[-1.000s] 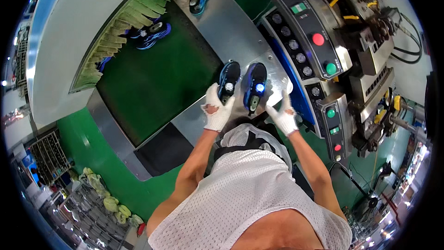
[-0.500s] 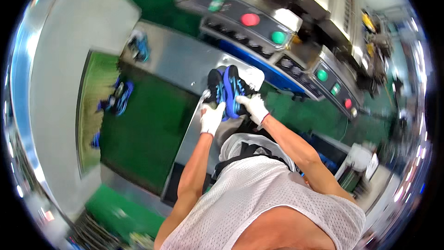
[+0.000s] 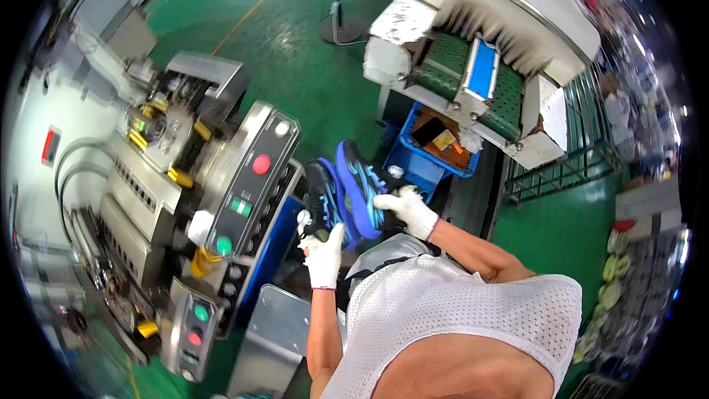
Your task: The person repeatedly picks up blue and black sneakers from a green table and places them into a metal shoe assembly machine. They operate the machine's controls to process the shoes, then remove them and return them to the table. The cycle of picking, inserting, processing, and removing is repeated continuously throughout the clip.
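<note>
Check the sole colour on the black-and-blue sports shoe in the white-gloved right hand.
The sole is violet-blue, clearest in the head view.

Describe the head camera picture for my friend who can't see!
A white-gloved left hand and right hand each hold a black-and-blue sports shoe with a purple sole. At left stands a silver metal machine with red and green buttons; upper right, a green conveyor belt.

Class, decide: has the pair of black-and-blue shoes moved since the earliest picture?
Yes: the shoes, then on the metal table, are now lifted off it in the left hand and right hand, past its edge toward the blue bin.
</note>
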Demonstrator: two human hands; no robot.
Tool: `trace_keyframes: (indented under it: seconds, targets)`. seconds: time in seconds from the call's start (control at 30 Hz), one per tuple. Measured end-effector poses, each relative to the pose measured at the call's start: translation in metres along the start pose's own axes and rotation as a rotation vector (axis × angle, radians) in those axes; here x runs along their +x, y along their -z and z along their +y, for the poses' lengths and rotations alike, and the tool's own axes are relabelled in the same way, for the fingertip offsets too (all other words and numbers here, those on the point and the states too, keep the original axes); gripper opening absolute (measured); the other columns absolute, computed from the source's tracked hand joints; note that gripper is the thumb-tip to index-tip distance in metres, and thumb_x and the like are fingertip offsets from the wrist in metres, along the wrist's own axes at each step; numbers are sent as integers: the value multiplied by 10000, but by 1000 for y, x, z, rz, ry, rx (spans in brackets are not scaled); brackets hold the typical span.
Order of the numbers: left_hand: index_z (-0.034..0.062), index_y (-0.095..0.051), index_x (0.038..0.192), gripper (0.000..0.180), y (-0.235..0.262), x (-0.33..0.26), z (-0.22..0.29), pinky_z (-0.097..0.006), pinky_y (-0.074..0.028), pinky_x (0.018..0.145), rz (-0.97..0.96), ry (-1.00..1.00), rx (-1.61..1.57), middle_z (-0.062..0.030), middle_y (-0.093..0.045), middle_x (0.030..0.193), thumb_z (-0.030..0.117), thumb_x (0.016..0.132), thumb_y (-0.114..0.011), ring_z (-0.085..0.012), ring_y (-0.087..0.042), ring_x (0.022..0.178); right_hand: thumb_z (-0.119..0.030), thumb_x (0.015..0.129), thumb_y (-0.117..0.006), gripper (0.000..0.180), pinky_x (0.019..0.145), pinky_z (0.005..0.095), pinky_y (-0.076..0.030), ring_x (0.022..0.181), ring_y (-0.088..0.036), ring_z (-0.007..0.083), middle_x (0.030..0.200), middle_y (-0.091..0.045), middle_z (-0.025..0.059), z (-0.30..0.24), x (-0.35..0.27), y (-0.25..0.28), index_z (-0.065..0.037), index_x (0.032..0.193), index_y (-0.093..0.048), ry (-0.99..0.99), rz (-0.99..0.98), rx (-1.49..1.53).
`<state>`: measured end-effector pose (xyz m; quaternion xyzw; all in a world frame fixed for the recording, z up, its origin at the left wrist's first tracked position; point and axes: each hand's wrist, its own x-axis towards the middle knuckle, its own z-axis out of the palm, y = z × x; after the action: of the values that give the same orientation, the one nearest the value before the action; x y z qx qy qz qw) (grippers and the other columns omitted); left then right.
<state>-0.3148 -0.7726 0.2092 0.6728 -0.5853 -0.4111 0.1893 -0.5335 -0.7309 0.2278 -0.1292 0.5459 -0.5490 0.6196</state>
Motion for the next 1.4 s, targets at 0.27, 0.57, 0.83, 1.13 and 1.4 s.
trace_keyframes:
  seconds: [0.27, 0.57, 0.83, 1.13, 1.4]
  targets:
    - [-31, -500, 1381, 731, -132, 88, 227, -387, -454, 1039, -323, -643, -190, -218, -608, 1316, 331, 818, -793, -292, -596, 1206, -233, 820, -797, 627, 929, 372, -520, 1036, -647, 203, 1197, -673, 100, -130, 1, 173, 0, 1357, -571, 637, 738, -82]
    - [-12, -450, 1420, 698, -376, 209, 393, -445, -407, 1090, -280, -863, -56, -288, -523, 1389, 339, 864, -685, -422, -510, 1304, -465, 852, -706, 838, 1037, 484, -459, 1231, -581, 453, 1311, -602, 317, -234, 99, 359, 28, 1464, -415, 397, 1483, -935]
    - [-57, -447, 1416, 735, -382, 219, 400, -460, -362, 1150, -333, -907, -134, -327, -456, 1450, 425, 884, -603, -431, -430, 1380, -354, 902, -685, 680, 1066, 456, -443, 1277, -555, 403, 1351, -589, 287, -306, 122, 331, 46, 1417, -491, 647, 1339, -1015]
    - [61, -617, 1289, 501, -145, 112, -44, -479, -439, 1050, -493, -113, 352, -195, -610, 1360, 414, 937, -564, -349, -582, 1270, -207, 956, -675, 514, 1094, 365, -444, 1301, -575, 262, 1353, -638, 169, -79, 206, 133, 14, 1397, -531, 133, -504, -971]
    - [79, -656, 1200, 418, 29, -166, -374, -523, -488, 968, 1038, 1022, 7, -177, -720, 1123, 374, 906, -620, -372, -662, 1117, -302, 905, -723, 570, 1024, 382, -503, 1187, -662, 288, 1275, -680, 204, 54, 225, -11, 6, 1359, -565, 160, -963, -1638]
